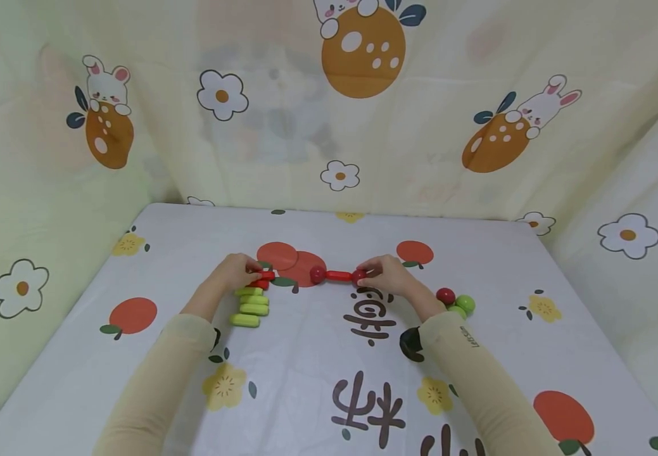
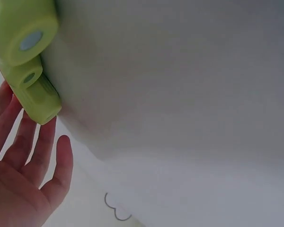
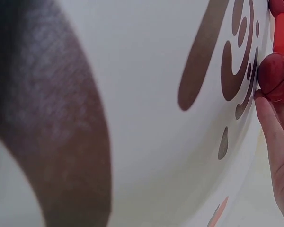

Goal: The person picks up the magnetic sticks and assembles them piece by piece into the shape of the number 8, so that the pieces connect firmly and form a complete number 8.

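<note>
My left hand (image 1: 236,272) is at the back of a column of short rods, its thumb and fingertips pinching a red rod (image 1: 268,275). Just in front lies another red rod (image 1: 260,285), partly hidden. Several light green rods (image 1: 254,310) follow towards me; in the left wrist view, a green rod (image 2: 26,28) shows a grey disc in its end. My right hand (image 1: 388,275) grips a dark red ball (image 3: 273,75). This ball joins one end of a red connecting rod (image 1: 338,276), and a second dark red ball (image 1: 318,273) sits at the other end.
Beside the right forearm lie a loose dark red ball (image 1: 445,296) and green balls (image 1: 465,304). A white cloth (image 1: 300,392) printed with fruit, flowers and lettering covers the table. Patterned curtains (image 1: 283,152) hang behind the table and at both sides.
</note>
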A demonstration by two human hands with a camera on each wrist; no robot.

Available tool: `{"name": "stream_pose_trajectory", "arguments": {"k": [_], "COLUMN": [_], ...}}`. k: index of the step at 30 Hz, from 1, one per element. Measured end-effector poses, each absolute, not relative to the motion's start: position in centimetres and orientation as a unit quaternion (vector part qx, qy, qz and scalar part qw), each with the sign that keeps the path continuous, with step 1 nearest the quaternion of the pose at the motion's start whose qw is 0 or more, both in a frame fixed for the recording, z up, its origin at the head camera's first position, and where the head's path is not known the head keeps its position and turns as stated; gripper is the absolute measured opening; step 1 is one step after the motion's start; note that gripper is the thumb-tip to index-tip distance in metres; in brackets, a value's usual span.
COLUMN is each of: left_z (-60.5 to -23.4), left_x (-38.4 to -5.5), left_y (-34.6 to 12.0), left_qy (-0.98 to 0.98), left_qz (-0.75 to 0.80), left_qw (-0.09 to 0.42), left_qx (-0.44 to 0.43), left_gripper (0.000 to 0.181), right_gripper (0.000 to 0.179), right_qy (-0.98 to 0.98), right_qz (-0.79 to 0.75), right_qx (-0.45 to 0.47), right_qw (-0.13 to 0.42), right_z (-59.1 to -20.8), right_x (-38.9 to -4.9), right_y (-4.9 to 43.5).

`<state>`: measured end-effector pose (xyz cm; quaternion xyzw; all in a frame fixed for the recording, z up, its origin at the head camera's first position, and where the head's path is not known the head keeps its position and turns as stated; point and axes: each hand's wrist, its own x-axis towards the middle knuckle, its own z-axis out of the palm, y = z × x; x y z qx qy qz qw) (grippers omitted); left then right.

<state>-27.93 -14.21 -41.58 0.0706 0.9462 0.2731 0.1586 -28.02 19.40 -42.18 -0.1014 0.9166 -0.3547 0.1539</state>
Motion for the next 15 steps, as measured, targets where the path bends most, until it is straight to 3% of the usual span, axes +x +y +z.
{"name": "stream_pose_trajectory", "arguments": {"k": [15], "left_z": [-41.36], "left_x": [-28.06], "left_y": [-14.29], "left_qy": [0.950], "left_qz": [0.270], "left_qw": [0.124], "left_qx": [0.097], "left_gripper": [0.025], "right_gripper": [0.039], "right_qy": [0.915], "right_qz": [-0.357], "right_qx": [-0.111], "right_qw": [0.154], "right_z": [-42.24], "right_x": [-28.02], "right_y": [19.37]}}
